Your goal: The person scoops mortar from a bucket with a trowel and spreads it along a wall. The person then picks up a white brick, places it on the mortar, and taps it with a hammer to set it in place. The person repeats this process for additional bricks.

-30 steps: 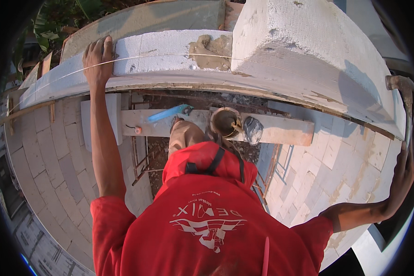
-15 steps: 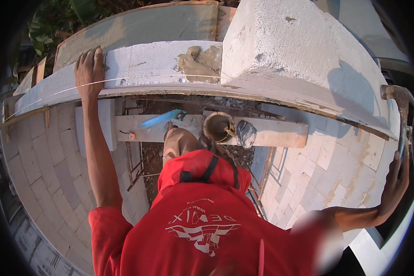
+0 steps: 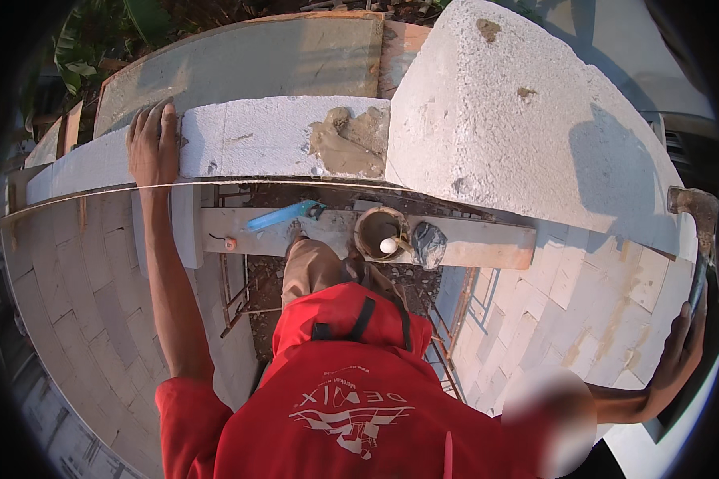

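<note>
At the far left, your left hand [image 3: 154, 152] is lying back upward across the top of the low white wall, its fingers near together and stretching toward the far edge, not closing around anything. A pale string line [image 3: 280, 183] is crossing your wrist in this view. Just right of that hand, a low white block [image 3: 252, 148] is showing a fine, lightly pitted surface, and a lumpy patch of grey-brown mortar [image 3: 347, 144] is covering its right end. Below, a plank [image 3: 479, 242] is bearing a blue tool [image 3: 276, 217], a round bucket [image 3: 359, 231] and a crumpled plastic bag [image 3: 430, 246]. A tall white block [image 3: 519, 136] is standing beside the mortar: its faces are looking coarse and grainy, its edges worn, with small brown spots marking it and a dark shadow falling over its right part. At the far right, your right hand [image 3: 676, 363] is clamping the bluish handle of a hammer [image 3: 705, 225], whose rusty head is sitting at the tall block's right end; whether they are touching, I cannot tell.
</note>
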A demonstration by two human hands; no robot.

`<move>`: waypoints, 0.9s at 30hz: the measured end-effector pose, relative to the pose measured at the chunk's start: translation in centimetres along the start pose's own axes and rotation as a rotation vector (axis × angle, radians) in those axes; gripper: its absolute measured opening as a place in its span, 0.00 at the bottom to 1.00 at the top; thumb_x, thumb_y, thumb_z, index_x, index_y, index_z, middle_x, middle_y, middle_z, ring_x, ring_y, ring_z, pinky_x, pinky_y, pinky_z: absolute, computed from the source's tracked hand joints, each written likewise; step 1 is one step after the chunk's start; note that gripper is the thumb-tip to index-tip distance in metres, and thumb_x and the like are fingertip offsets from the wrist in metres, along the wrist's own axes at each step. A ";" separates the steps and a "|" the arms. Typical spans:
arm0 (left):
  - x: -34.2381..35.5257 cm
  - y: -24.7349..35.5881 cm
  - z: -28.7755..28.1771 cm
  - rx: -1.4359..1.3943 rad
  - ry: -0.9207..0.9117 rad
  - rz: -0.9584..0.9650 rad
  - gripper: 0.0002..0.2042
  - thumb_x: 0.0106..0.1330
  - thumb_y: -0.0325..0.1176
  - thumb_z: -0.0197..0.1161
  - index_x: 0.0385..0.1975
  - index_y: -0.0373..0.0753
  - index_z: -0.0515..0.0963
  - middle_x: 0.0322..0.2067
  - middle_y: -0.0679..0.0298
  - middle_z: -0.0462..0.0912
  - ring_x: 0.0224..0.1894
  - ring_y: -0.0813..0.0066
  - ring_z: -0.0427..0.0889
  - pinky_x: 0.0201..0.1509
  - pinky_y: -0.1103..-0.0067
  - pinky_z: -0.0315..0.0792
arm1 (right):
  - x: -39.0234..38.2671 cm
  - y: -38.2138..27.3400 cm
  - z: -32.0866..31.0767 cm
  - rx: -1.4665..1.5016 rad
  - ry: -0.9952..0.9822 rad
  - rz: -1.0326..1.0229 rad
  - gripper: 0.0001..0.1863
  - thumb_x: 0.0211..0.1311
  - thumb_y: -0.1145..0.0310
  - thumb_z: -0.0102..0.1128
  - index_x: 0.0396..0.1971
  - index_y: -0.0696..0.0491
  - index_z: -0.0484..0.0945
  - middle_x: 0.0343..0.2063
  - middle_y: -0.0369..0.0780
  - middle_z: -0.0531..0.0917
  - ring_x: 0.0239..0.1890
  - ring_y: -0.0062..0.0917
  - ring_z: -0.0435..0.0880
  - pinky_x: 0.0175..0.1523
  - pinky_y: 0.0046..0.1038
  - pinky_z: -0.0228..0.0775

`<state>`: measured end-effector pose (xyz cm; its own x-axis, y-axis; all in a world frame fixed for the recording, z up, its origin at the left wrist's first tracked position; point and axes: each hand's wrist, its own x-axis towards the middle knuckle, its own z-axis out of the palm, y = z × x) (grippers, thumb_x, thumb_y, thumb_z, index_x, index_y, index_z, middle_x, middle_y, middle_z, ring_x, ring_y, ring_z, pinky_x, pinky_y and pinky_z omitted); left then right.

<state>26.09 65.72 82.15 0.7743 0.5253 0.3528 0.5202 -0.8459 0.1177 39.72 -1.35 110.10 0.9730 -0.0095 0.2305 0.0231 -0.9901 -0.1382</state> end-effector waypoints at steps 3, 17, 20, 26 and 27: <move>0.0 -0.1 0.0 -0.020 -0.011 -0.013 0.25 0.79 0.53 0.46 0.58 0.42 0.81 0.58 0.56 0.82 0.65 0.54 0.73 0.73 0.63 0.60 | 0.1 -0.2 -0.2 0.002 -0.043 -0.084 0.27 0.82 0.57 0.44 0.71 0.56 0.67 0.60 0.49 0.79 0.56 0.31 0.81 0.60 0.33 0.73; 0.2 -0.6 0.4 -0.049 -0.011 -0.008 0.24 0.78 0.53 0.48 0.57 0.43 0.82 0.57 0.57 0.82 0.64 0.57 0.75 0.72 0.64 0.61 | 1.1 1.3 0.3 0.041 -0.018 -0.087 0.25 0.82 0.58 0.46 0.70 0.57 0.69 0.62 0.46 0.79 0.60 0.29 0.80 0.64 0.32 0.71; 0.2 -0.7 0.4 -0.032 -0.007 0.002 0.24 0.78 0.53 0.48 0.57 0.42 0.82 0.56 0.56 0.83 0.63 0.57 0.75 0.72 0.64 0.61 | 1.0 1.5 0.2 0.090 -0.041 -0.128 0.25 0.81 0.59 0.48 0.68 0.59 0.71 0.60 0.46 0.81 0.58 0.27 0.80 0.64 0.30 0.70; 0.2 -0.7 0.3 -0.040 0.000 0.044 0.24 0.79 0.53 0.48 0.55 0.41 0.82 0.56 0.56 0.82 0.63 0.56 0.75 0.72 0.63 0.61 | 1.0 1.4 0.1 0.089 -0.036 -0.194 0.23 0.80 0.61 0.52 0.66 0.59 0.73 0.51 0.45 0.83 0.49 0.22 0.79 0.54 0.25 0.71; 0.1 -0.7 0.3 -0.039 0.004 0.040 0.24 0.79 0.53 0.48 0.55 0.41 0.82 0.56 0.56 0.82 0.62 0.56 0.75 0.72 0.63 0.61 | 1.1 1.4 0.1 0.084 -0.022 -0.227 0.23 0.80 0.61 0.52 0.66 0.59 0.74 0.46 0.44 0.84 0.44 0.20 0.79 0.49 0.24 0.71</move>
<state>25.92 66.45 81.83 0.7927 0.4909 0.3615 0.4746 -0.8691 0.1393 40.82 -2.72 110.05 0.9455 0.2162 0.2435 0.2601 -0.9513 -0.1653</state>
